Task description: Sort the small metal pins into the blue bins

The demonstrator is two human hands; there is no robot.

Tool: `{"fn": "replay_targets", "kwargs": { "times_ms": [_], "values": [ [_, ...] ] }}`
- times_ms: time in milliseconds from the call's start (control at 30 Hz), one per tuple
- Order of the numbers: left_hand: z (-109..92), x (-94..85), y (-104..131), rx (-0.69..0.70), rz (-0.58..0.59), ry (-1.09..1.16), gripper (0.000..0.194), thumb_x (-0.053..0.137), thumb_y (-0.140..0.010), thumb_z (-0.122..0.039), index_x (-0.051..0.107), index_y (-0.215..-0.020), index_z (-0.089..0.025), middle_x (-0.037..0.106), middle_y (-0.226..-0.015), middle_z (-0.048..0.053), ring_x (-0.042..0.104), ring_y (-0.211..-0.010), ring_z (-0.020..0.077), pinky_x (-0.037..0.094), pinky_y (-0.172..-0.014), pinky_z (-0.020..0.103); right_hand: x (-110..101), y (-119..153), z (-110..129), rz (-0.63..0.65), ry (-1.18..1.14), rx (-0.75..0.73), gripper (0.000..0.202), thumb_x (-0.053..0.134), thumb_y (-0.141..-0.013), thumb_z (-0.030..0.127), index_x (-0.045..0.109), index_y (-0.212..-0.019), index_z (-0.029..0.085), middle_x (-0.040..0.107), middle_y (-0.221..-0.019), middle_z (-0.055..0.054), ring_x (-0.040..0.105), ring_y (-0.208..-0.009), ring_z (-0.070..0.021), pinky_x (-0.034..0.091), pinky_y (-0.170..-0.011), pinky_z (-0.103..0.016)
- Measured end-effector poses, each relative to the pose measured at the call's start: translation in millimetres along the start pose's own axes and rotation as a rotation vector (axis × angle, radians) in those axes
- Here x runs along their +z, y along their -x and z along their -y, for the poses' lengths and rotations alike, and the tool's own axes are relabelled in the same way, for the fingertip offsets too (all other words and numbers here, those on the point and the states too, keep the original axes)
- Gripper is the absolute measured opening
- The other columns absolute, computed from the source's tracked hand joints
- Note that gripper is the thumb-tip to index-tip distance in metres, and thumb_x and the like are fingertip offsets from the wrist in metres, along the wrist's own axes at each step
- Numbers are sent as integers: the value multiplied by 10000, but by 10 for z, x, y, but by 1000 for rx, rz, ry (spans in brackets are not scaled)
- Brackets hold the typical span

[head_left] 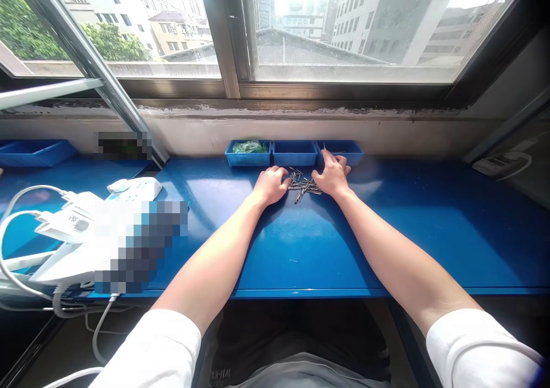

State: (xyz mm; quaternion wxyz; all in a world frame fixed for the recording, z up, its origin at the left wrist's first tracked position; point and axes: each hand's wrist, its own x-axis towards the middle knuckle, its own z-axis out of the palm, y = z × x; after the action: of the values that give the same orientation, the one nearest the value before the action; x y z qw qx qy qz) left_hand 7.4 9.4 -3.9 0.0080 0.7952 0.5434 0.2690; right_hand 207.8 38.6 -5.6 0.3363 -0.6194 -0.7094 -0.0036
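A loose pile of small thin metal rods (306, 186) lies on the blue tabletop between my hands. My left hand (270, 185) rests at the pile's left edge, its fingers curved and its thumb apart from the index finger, with nothing visible in it. My right hand (334, 175) is raised at the right bin (353, 154), in front of its near wall. A thin metal rod (325, 146) sticks up from its closed fingertips. Part of that bin's inside is hidden behind the hand. The rods' exact kind is too small to make out.
A middle bin (294, 153) and a left bin (248, 159) holding green-and-clear plastic packets (249, 147) stand along the back. White power strips (136, 189) with plugs and cables occupy the left. The table's front edge (301, 292) runs below my forearms.
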Motion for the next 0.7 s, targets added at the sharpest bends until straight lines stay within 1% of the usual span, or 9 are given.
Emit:
{"fn": "replay_targets", "kwargs": {
  "times_ms": [200,267,333,400,467,533,600,700],
  "values": [
    [0,-4,5,5,19,-2,245,487,-865,-304,658,-995,-186,651,-1068,77,585,-1023,236,455,-911,348,5,-29,-63,100,85,63,683,533,-742,345,350,-1385,206,259,-1518,-80,297,-1204,-371,320,-922,-540],
    [-1,-7,7,9,26,5,249,484,-866,-308,662,-989,-185,649,-1063,79,588,-1014,234,458,-910,345,10,-25,-60,114,109,52,675,532,-751,355,346,-1383,208,228,-1524,-94,292,-1210,-373,324,-924,-543],
    [0,-7,8,13,32,11,256,480,-867,-314,669,-978,-182,647,-1055,82,591,-1006,234,461,-910,344,15,-18,-49,97,122,39,659,539,-752,362,364,-1366,198,224,-1516,-119,286,-1218,-380,322,-929,-551],
    [2,-4,7,19,32,14,262,476,-867,-318,677,-964,-180,647,-1044,83,592,-1000,233,464,-909,342,18,-8,-26,52,116,24,631,552,-745,361,409,-1331,175,263,-1483,-148,282,-1225,-383,319,-939,-552],
    [8,3,5,26,29,16,265,476,-865,-321,682,-957,-181,648,-1033,81,592,-997,231,467,-904,336,13,5,9,-1,93,-1,576,561,-739,355,472,-1272,155,356,-1404,-170,304,-1212,-374,328,-945,-533],
    [15,11,3,33,27,20,266,481,-861,-324,686,-954,-184,648,-1028,78,593,-995,228,471,-899,329,5,23,54,-20,66,-40,511,561,-743,349,525,-1212,150,455,-1282,-169,358,-1166,-351,350,-935,-502],
    [25,19,2,39,27,22,267,490,-855,-331,691,-953,-185,648,-1024,76,593,-992,224,474,-894,321,-1,47,100,9,52,-80,455,558,-753,360,566,-1161,158,515,-1173,-153,407,-1114,-331,367,-920,-483],
    [38,26,6,57,24,25,277,491,-853,-346,703,-936,-188,648,-1015,73,595,-983,219,478,-888,311,10,85,149,98,54,-129,415,550,-772,420,615,-1106,183,552,-1093,-129,447,-1081,-316,367,-927,-482]
  ]
}}
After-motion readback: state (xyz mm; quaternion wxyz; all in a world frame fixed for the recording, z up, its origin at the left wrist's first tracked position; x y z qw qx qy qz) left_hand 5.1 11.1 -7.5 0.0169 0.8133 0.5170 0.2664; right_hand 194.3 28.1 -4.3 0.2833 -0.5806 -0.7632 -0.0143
